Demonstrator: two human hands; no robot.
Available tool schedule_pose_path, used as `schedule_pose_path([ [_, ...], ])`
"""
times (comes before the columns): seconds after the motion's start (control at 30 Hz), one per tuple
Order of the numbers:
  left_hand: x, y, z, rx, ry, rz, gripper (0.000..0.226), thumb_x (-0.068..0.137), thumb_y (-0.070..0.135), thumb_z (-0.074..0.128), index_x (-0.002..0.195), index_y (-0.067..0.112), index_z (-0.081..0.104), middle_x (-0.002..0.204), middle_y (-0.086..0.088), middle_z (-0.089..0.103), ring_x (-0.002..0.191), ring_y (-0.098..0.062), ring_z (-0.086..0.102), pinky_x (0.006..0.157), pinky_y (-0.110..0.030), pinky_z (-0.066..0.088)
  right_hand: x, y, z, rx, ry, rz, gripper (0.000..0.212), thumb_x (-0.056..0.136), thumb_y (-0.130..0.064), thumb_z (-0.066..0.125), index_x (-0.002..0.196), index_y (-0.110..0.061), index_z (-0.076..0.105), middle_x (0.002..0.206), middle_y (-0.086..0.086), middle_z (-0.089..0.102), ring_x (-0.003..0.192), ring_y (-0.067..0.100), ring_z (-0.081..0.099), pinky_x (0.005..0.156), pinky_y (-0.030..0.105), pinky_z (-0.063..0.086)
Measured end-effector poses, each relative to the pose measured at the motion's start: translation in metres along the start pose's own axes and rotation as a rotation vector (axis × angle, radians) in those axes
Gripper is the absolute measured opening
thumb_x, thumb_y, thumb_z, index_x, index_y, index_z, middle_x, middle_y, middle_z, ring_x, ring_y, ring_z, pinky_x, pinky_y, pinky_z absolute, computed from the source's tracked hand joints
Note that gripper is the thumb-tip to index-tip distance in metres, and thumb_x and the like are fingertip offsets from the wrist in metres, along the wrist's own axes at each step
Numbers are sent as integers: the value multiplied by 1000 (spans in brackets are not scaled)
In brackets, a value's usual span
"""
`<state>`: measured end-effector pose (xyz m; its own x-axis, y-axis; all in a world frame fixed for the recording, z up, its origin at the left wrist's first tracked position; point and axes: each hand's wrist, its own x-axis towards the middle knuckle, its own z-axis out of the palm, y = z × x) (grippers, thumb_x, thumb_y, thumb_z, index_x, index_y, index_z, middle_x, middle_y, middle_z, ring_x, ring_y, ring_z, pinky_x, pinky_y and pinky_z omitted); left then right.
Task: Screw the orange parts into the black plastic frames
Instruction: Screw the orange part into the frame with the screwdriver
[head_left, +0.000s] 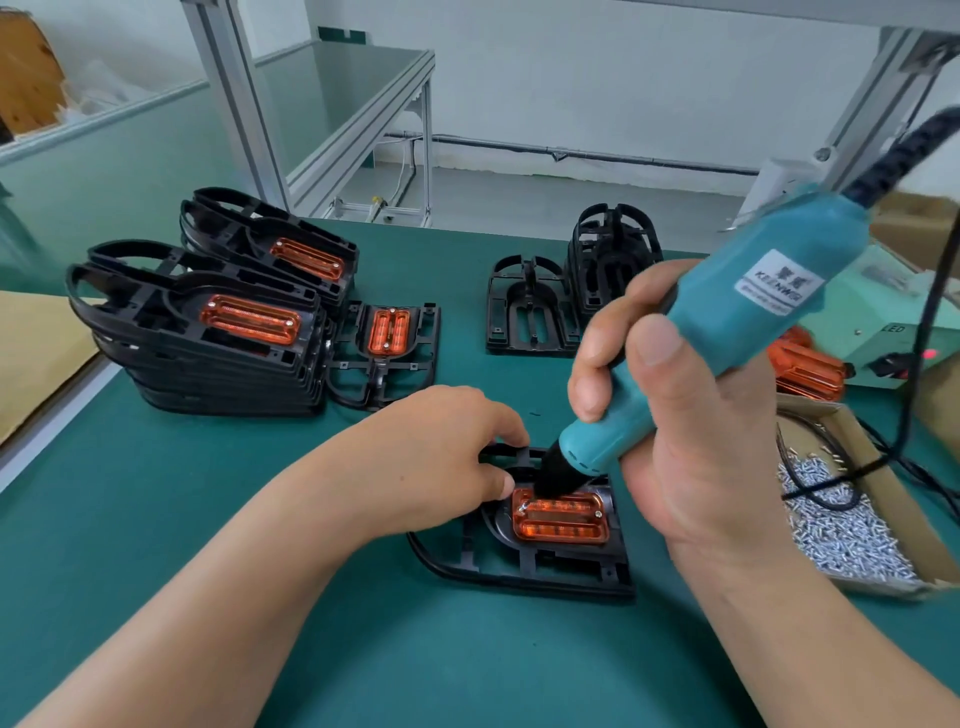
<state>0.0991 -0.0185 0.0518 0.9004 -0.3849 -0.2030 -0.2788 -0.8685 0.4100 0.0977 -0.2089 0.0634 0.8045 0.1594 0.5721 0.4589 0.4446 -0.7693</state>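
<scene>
**Orange part half fastened: slip risk at the left screw**

The orange part (561, 519) sits in the black frame (519, 577) at the mat's centre. The right hand (691, 441) grips a teal electric screwdriver (727, 332), slanted, its bit on the left-end screw (523, 505), which looks tilted. The right-end screw (598, 514) appears seated. The left hand (441, 452) holds the frame, fingers curled over its far edge, thumb just beside the bit. Driving at this slant could cross-thread the screw, or the bit could skid off, gouging the plastic or nicking the thumb.
</scene>
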Motion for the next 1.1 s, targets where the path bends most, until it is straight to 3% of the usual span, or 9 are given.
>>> schedule_pose_path([
  [0.2,-5,4,-3,-113,9,25,14,91,30,70,99,26,60,99,3,68,92,-19,65,85,-43,56,7,5,23,-61,-219,65,22,99,-28,75,113,-17,63,80,19,61,62,25,59,65,33,51],
  [0.3,-6,6,-3,-105,-10,11,16,92,31,69,101,19,62,97,-2,68,91,-24,65,84,-46,57,8,9,25,-68,-206,80,22,99,-26,75,113,-15,62,77,16,61,60,25,58,64,34,50],
  [0.47,-8,7,-5,-128,-12,4,27,92,32,72,118,35,64,115,6,69,105,-17,62,90,-33,51,10,8,19,-99,-171,49,13,100,-13,68,109,-20,62,73,11,59,54,25,55,61,34,50],
  [0.57,-6,6,-3,-122,-11,-5,11,91,31,71,93,30,60,99,4,69,90,-17,63,80,-34,53,7,10,21,-102,-199,57,15,98,-10,68,108,-21,62,71,10,59,53,25,54,60,35,49],
  [0.67,-5,6,-4,-123,-10,-23,10,90,31,68,88,27,60,88,0,67,83,-22,65,77,-44,57,8,10,22,-99,-227,71,17,98,-9,68,109,-19,62,70,11,58,54,25,54,59,37,49],
  [0.77,-6,6,-4,-145,0,-13,24,91,31,72,81,41,52,86,14,61,80,-2,56,69,-22,45,9,7,18,-56,-244,75,17,99,-11,69,112,-15,60,74,15,61,56,25,56,62,35,49],
  [0.83,-7,5,-4,-150,1,-10,22,92,33,73,94,43,54,96,17,61,87,-3,55,73,-20,41,9,6,15,4,-210,89,22,98,-21,75,113,-14,61,81,15,65,57,26,57,63,35,50],
  [0.9,-6,4,-3,-144,3,0,24,92,35,73,106,44,55,108,14,64,98,-10,59,82,-27,48,9,5,14,47,-175,95,29,97,-31,77,114,-14,61,86,13,68,59,25,58,64,34,50],
  [1.1,-7,8,-2,-118,2,24,25,93,36,72,97,43,48,110,7,65,104,-17,59,93,-40,52,4,1,15,19,-151,46,32,97,-35,76,117,-13,63,89,9,69,59,24,60,63,32,51],
])
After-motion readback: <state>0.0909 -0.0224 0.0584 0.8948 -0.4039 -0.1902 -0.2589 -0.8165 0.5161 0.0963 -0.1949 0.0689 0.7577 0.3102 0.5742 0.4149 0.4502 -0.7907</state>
